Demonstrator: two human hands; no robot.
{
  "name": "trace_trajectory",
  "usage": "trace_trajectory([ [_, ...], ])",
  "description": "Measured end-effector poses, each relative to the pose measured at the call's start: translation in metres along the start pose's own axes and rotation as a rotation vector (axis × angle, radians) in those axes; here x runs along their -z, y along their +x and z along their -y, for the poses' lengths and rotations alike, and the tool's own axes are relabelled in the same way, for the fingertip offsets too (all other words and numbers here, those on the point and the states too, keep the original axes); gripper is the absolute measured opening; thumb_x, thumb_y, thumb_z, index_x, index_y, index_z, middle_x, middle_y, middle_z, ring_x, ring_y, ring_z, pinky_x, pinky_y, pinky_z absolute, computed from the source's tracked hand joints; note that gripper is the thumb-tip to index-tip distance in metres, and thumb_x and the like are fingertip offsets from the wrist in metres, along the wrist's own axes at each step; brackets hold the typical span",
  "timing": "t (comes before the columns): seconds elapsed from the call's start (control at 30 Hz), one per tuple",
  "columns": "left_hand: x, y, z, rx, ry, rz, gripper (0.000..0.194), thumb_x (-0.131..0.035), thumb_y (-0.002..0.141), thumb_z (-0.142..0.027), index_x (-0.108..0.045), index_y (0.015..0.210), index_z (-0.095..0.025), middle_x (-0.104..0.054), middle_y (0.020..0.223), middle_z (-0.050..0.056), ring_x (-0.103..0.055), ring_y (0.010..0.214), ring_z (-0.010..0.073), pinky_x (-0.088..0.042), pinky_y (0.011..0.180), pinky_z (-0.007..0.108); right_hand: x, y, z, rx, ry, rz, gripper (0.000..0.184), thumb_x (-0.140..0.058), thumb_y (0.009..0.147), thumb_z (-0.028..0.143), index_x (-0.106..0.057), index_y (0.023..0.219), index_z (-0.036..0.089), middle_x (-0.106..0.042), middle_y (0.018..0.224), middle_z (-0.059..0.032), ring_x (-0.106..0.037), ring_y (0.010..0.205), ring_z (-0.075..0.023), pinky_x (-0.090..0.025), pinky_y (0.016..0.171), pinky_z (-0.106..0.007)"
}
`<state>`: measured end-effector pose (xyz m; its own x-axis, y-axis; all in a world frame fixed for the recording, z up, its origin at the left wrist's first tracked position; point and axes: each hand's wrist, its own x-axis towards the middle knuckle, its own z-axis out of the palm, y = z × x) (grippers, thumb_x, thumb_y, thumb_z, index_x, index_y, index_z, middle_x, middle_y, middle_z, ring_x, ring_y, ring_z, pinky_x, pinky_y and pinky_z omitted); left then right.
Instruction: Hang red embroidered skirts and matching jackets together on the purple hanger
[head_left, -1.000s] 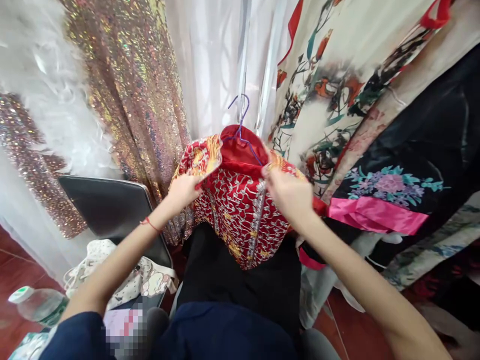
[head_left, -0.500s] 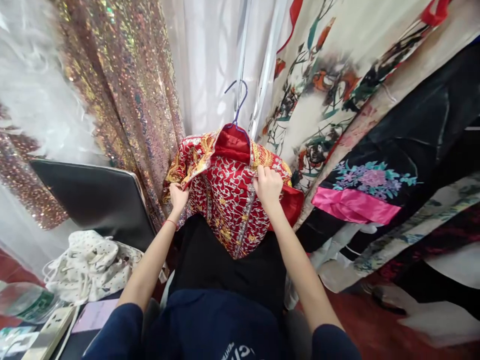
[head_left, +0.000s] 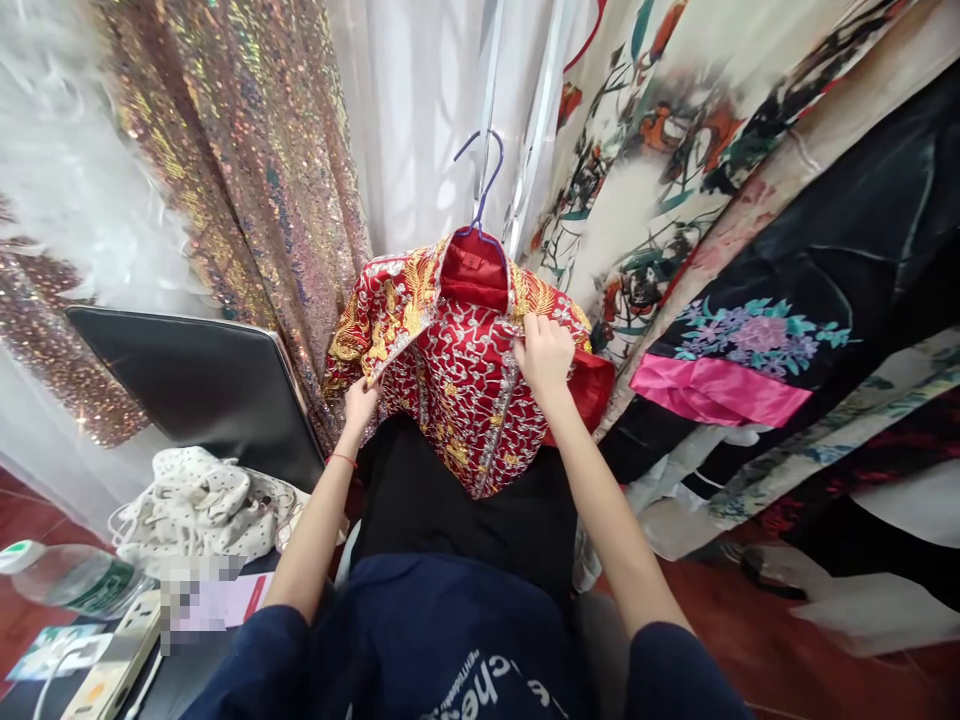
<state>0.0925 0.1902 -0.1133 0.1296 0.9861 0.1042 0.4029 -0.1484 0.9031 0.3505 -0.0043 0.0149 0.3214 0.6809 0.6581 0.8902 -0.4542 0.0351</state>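
A red jacket [head_left: 457, 400] with gold and silver embroidery rests over my lap on a purple wire hanger [head_left: 487, 190], whose hook sticks up above the collar. My left hand [head_left: 361, 402] is closed on the jacket's front edge at the left, fingertips curled over the trim. On the right, my right hand [head_left: 545, 350] grips the other front edge just below the collar. The front is spread apart between both hands, showing the red lining at the neck. Black cloth [head_left: 457, 520] lies beneath the jacket's lower point.
At left stand a black chair back [head_left: 187, 390], a white dotted drawstring bag [head_left: 202, 505], a plastic bottle [head_left: 75, 580] and a power strip [head_left: 120, 650]. Sequined fabric [head_left: 247, 180] hangs behind. Several garments hang at right, one black with a pink band [head_left: 720, 390].
The jacket and hanger sit slightly higher and farther right in view. My left hand has drawn its front edge a little lower and outward; my right hand keeps its grip.
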Motion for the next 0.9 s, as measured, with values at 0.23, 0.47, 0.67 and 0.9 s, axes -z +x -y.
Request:
trace_trajectory([
  [0.23, 0.016, -0.050, 0.033, -0.176, 0.473, -0.125, 0.007, -0.052, 0.089, -0.024, -0.059, 0.091, -0.023, -0.061, 0.109, 0.013, -0.058, 0.108, 0.0305, -0.042, 0.077, 0.034, 0.001, 0.000, 0.001, -0.030, -0.012, 0.003, 0.039, -0.037, 0.096, 0.027, -0.061, 0.121, 0.008, -0.062, 0.103, -0.0192, -0.049, 0.094, -0.0307, -0.034, 0.082, -0.039],
  [0.47, 0.010, -0.048, 0.046, -0.185, 0.591, -0.183, 0.018, -0.040, 0.092, -0.017, -0.057, 0.094, -0.022, -0.061, 0.106, 0.016, -0.055, 0.112, 0.0328, -0.044, 0.088, 0.040, 0.003, -0.004, 0.001, 0.000, 0.006, -0.035, 0.034, -0.038, 0.095, 0.025, -0.063, 0.113, 0.010, -0.063, 0.098, -0.0185, -0.050, 0.092, -0.0308, -0.034, 0.080, -0.040],
  [0.67, 0.019, -0.042, 0.056, -0.078, 0.621, -0.139, 0.016, -0.045, 0.087, -0.016, -0.055, 0.099, -0.021, -0.064, 0.105, 0.014, -0.064, 0.096, 0.0280, -0.046, 0.070, 0.034, 0.003, -0.005, 0.002, -0.013, -0.016, -0.009, 0.037, -0.037, 0.097, 0.028, -0.062, 0.116, 0.009, -0.063, 0.102, -0.0199, -0.050, 0.094, -0.0318, -0.035, 0.081, -0.040],
  [0.9, 0.019, -0.064, 0.055, -0.052, 0.716, 0.118, 0.015, -0.049, 0.087, -0.015, -0.062, 0.091, -0.021, -0.071, 0.090, 0.010, -0.070, 0.082, 0.0233, -0.045, 0.065, 0.029, 0.004, -0.006, 0.003, -0.009, -0.033, -0.003, 0.033, -0.038, 0.098, 0.027, -0.061, 0.113, 0.009, -0.063, 0.101, -0.0194, -0.052, 0.096, -0.0314, -0.036, 0.083, -0.040],
])
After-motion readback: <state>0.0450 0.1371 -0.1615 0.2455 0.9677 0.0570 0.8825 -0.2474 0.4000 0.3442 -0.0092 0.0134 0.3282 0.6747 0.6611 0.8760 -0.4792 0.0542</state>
